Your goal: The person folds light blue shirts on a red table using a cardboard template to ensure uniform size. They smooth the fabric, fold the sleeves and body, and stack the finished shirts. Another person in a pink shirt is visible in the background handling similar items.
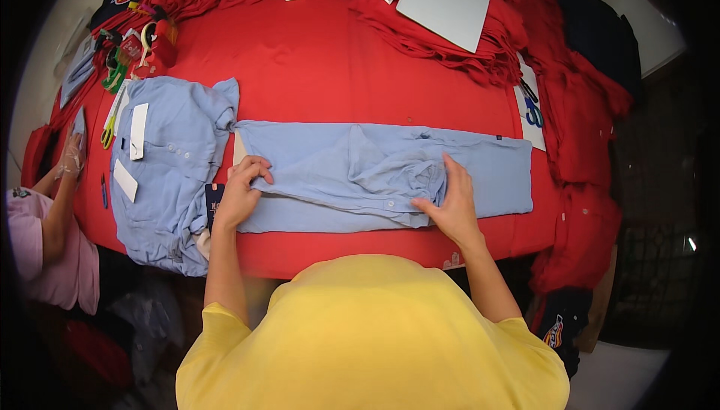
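A light blue button shirt lies folded into a long strip across the red cloth in front of me. My left hand bends over its left end, fingers curled on the fabric beside a dark hang tag. Toward the right end, my right hand rests on a bunched sleeve with a small button, thumb and fingers spread apart around the cuff; some fingers are partly hidden. Left of my hands is a pile of light blue shirts with a white tag and another white tag on it.
Red garments are stacked at the back right under a white board. Blue-handled scissors lie at the right, yellow-handled scissors and tape rolls at the left. Another person's hand is at the left edge.
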Demonstrator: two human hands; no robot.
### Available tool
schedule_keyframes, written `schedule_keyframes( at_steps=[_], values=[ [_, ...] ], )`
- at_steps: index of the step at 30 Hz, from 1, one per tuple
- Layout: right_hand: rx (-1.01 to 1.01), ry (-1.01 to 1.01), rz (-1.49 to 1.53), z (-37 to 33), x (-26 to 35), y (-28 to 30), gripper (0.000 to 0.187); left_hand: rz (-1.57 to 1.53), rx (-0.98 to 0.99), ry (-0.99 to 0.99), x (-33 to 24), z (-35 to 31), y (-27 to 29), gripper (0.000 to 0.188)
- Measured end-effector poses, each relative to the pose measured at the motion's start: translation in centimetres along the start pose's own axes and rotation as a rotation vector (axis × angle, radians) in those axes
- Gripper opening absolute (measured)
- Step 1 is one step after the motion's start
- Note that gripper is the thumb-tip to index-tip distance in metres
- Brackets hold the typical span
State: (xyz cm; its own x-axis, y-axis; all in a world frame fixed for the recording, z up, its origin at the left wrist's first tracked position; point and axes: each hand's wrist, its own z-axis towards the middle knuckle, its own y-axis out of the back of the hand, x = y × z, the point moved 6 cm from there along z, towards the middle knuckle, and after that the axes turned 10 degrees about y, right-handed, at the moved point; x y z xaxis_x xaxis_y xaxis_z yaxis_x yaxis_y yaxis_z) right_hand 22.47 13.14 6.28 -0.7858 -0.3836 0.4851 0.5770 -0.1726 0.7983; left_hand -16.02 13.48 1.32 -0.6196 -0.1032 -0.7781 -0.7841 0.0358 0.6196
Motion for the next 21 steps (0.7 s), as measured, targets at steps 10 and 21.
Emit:
schedule_keyframes(
  at_steps=[10,21],
  values=[
    [-0.095,0.041,-0.286,4.2,-0.1,2.2,0.041,-0.047,0.059,-0.082,0.5,0.6,0.0,0.014],
    [0.31,0.289,-0.002,4.7,5.6,-4.2,0.016,-0.091,0.02,0.231,0.4,1.4,0.3,0.024]
  ],
)
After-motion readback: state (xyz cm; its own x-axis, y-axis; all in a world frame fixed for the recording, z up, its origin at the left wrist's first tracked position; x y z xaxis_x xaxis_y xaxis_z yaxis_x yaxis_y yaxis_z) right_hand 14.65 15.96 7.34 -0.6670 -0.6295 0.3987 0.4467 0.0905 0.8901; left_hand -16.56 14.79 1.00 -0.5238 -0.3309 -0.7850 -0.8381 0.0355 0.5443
